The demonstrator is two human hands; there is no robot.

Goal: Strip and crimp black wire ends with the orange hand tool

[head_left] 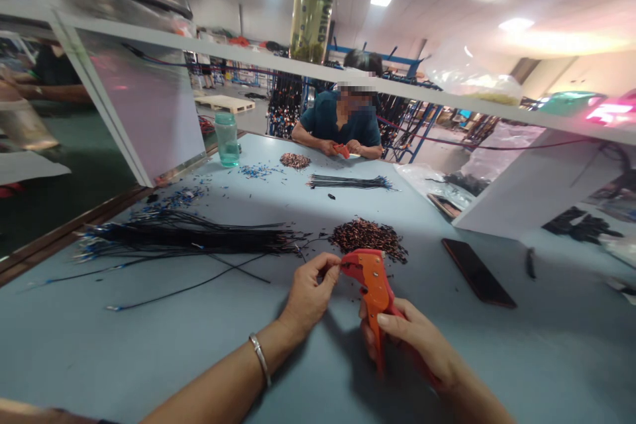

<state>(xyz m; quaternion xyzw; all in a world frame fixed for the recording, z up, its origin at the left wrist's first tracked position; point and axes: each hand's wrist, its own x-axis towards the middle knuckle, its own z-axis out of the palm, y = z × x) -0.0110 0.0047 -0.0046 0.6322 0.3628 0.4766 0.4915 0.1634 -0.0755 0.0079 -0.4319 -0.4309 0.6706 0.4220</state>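
Note:
My right hand [410,334] is wrapped round the handles of an orange and red wire stripper [376,281], held upright above the table. My left hand [313,285] is closed in a pinch at the stripper's jaws, holding a thin black wire mostly hidden by the fingers. Left of my hands lies a thick bundle of black wires [199,237], with several loose ones in front of it. Just behind the stripper's head is a heap of small black and copper-coloured cut ends [368,238].
A dark phone [477,271] lies at right. Blue bits [181,199] are scattered behind the bundle, near a green bottle [227,139]. Across the table [278,358], a co-worker [338,119] holds another orange tool beside a smaller wire bundle [348,182]. A white shelf [248,63] crosses above.

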